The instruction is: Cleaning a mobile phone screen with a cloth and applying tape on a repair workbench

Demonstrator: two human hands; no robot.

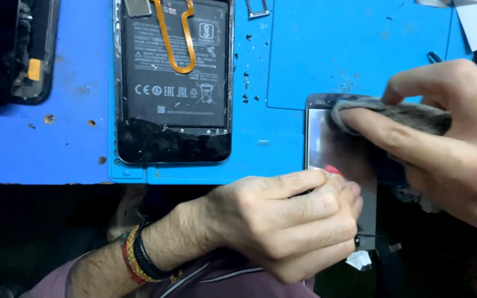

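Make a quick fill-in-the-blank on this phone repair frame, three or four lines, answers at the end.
1. The right hand presses a grey ____ onto the glossy screen panel.
2. The left hand steadies that panel at its ____ edge.
3. The opened phone with its battery exposed lies on a ____ work mat.
4. An ____ flex ribbon loops across the battery.

Answers: cloth; near; blue; orange

screen panel (332, 143): glossy glass | rag (409, 116): grey, fuzzy cloth | mat (316, 55): blue, matt rubber
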